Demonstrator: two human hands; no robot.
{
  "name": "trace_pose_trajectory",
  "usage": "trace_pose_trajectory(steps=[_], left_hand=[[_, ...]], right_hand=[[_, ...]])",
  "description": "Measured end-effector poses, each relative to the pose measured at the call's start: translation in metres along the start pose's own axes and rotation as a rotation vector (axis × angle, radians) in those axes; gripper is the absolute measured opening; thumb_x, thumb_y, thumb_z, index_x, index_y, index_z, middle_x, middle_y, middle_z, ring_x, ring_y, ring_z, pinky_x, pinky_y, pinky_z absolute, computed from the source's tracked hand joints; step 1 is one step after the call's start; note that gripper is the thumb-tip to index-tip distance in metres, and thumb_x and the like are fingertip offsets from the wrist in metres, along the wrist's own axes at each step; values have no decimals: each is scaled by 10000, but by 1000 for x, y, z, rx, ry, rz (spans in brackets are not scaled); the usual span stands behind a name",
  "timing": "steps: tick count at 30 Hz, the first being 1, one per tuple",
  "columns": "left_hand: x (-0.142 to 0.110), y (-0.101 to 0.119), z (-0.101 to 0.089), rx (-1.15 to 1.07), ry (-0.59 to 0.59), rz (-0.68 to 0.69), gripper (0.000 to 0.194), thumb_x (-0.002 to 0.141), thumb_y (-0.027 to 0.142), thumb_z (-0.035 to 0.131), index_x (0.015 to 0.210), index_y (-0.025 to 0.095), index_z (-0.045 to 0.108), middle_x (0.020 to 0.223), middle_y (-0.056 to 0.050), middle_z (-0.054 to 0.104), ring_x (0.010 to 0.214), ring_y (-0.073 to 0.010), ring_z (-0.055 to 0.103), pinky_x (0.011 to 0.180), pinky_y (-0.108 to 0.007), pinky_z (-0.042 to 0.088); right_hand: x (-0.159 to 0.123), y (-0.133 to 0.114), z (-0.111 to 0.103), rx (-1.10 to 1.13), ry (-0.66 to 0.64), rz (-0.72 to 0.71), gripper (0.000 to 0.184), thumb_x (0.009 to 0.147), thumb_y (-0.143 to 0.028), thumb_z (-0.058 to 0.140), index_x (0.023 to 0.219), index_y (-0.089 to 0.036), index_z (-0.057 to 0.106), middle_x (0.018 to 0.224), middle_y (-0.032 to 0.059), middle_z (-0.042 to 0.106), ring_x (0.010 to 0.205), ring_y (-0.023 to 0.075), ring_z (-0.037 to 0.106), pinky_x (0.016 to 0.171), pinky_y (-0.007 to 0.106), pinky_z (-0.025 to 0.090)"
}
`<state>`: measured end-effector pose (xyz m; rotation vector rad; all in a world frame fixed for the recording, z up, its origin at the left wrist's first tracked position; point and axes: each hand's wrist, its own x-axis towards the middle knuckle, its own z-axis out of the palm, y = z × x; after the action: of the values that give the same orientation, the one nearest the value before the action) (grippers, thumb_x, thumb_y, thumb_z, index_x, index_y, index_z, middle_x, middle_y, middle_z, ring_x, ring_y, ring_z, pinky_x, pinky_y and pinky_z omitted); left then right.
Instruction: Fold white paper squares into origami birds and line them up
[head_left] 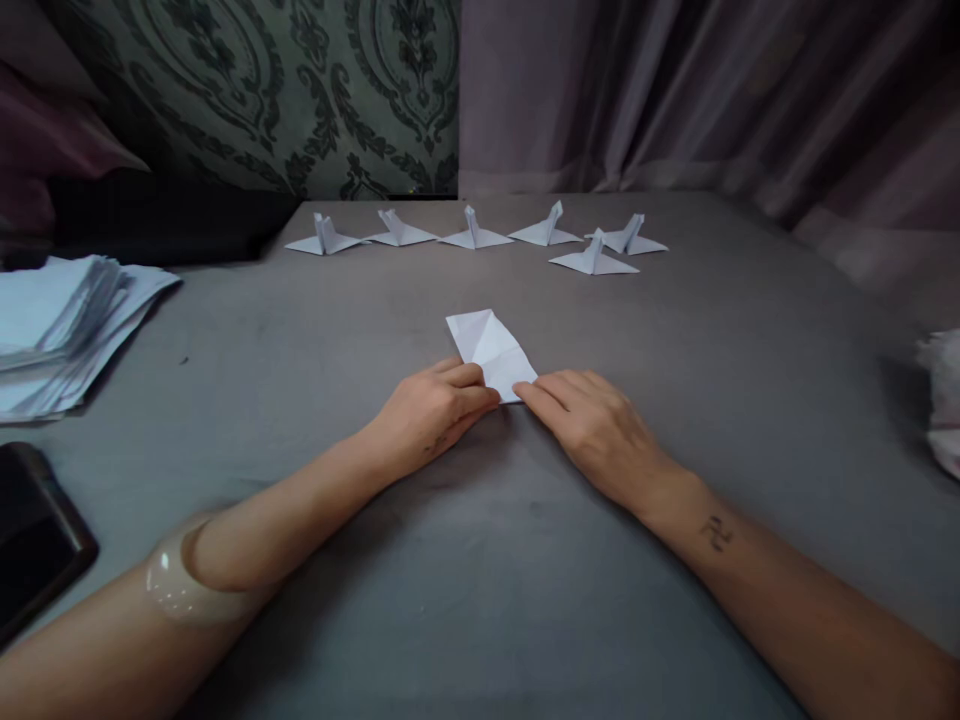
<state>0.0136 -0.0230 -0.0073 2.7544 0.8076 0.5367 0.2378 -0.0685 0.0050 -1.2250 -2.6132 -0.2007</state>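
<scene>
A folded sheet of white paper (495, 348) with crease lines lies at the middle of the grey surface. My left hand (439, 405) grips its near left edge, fingers closed with the thumb along the bottom. On the near right corner, the fingers of my right hand (581, 420) are pressed together on the paper. Farther back stand several folded white paper figures in a row, among them one at the left (324, 238) and one set slightly nearer at the right (594, 258). Each has flat wings and an upright middle part.
A stack of white paper (67, 320) sits at the left, with a dark glossy device (37, 530) in front of it. Behind the stack lies a black item (165, 215). A whitish object (945, 400) shows at the right edge. Curtains (600, 90) and a patterned backdrop (300, 90) border the far side.
</scene>
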Motion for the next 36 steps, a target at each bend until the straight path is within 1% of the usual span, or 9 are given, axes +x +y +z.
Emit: trace_pose_trajectory(steps=[4,8,10,13,22,26,29,33,36], left_hand=[[0,0,-1,90,-78,53,373,968,163,364,1245,225,607,956,-83,577,828,-172,495,780,-301,459],[1,3,-1,177,-147,44,490,917,91,370,1327,297,542,1007,-88,524,826,-184,439,796,-332,453],[1,3,0,182,-144,43,494,914,89,375,1333,293,536,1006,-91,514,831,-187,428,803,-337,450],[0,3,1,175,-115,58,471,927,101,369,1329,271,544,979,-92,515,802,-179,419,787,-327,448],[-3,2,0,91,-97,44,450,911,83,402,1289,249,581,997,-87,546,835,-181,454,792,-326,467],[-2,4,-5,31,-120,23,416,927,113,406,1279,234,591,1022,-94,555,885,-188,475,823,-336,469],[0,7,-8,23,-114,22,372,951,185,418,1270,236,603,1008,-98,554,871,-186,479,817,-341,467],[1,7,-7,52,-104,39,364,957,219,424,1274,242,602,980,-100,546,841,-184,471,806,-355,463],[-1,6,-2,72,-74,57,362,962,235,418,1276,239,597,981,-104,546,843,-187,480,800,-361,464]], right_hand=[[-10,6,1,265,-13,173,384,906,-38,387,1208,-183,573,1091,89,686,964,209,640,810,349,507],[-15,6,5,447,169,441,472,873,-39,392,1292,-232,494,1088,41,707,983,179,665,859,345,526],[-15,1,6,469,165,404,516,851,-25,393,1321,-225,469,1141,52,687,1064,181,636,910,356,512],[-13,-7,5,420,67,263,547,826,-6,385,1331,-199,467,1185,82,652,1117,196,596,941,374,492],[-15,-5,-10,97,-22,216,348,797,-37,455,1050,-169,654,1005,92,707,903,221,646,814,356,486],[-17,4,-16,98,-51,304,337,770,-61,485,997,-201,692,934,71,725,815,221,660,785,367,483],[-16,14,-14,278,-43,456,356,758,-78,490,1004,-241,689,901,26,740,804,201,674,744,333,497],[-9,22,2,605,124,689,341,775,-110,482,1063,-202,640,874,24,745,712,148,669,679,283,510],[1,18,15,696,172,691,324,789,-146,505,1093,-181,611,920,58,729,710,138,644,659,282,496]])
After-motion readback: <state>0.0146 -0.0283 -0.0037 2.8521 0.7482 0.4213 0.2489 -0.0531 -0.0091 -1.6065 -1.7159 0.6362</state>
